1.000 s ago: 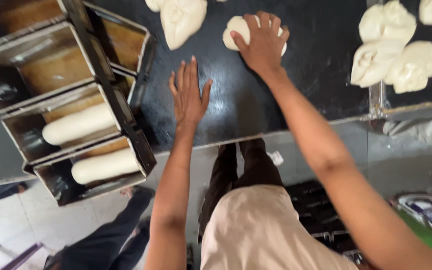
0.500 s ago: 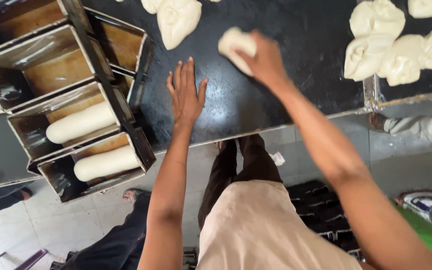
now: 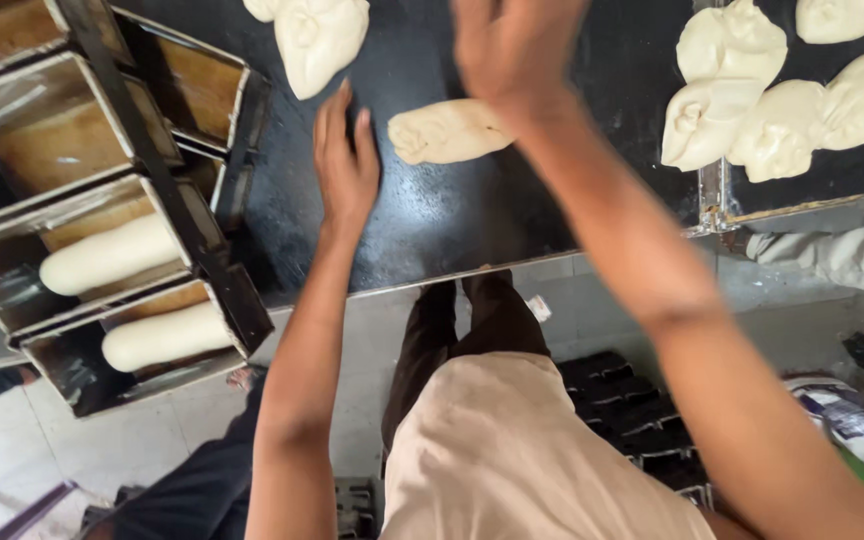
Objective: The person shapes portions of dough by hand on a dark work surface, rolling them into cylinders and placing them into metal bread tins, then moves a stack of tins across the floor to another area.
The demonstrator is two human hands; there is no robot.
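A pale, elongated piece of dough (image 3: 449,131) lies on the black worktop (image 3: 432,220). My left hand (image 3: 345,160) rests flat on the worktop just left of it, fingers together and stretched out, holding nothing. My right hand (image 3: 514,45) hovers above the dough's right end, blurred, with nothing visibly in it. A larger lump of dough (image 3: 314,38) sits at the top of the worktop, beyond my left hand.
A strapped set of metal loaf tins (image 3: 102,210) stands at the left; two hold shaped dough logs (image 3: 110,254). Several dough pieces (image 3: 782,100) lie at the right, near the worktop's edge. A person's dark trouser leg (image 3: 192,490) shows on the tiled floor.
My right hand lifted a round dough ball, brought it toward my left hand and let it go; it now lies elongated on the worktop. My left hand stayed flat.
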